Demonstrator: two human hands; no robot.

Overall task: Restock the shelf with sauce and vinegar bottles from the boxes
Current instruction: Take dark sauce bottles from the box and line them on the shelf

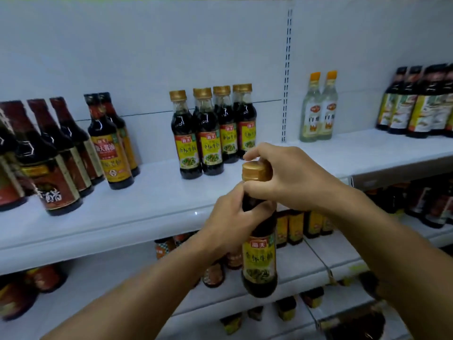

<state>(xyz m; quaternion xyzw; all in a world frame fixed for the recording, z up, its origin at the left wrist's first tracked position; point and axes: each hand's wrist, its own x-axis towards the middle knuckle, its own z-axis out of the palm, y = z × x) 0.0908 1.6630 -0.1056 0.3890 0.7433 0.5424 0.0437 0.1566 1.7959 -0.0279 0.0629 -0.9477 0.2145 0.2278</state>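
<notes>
Soy sauce bottle point(259, 253) labelled 海天, left hand point(230, 217) gripping neck, right hand point(282, 175) gripping cap

The held bottle point(259, 241) is dark brown with a gold cap point(255, 171) and a yellow label topped by a red tag. The group point(213, 133) on the white shelf point(147, 204) matches it: gold caps, yellow labels. Two vinegar bottles point(318, 106) are clear with orange caps. The left bottles point(49, 155) are near black with reddish-brown labels edged in cream.
</notes>
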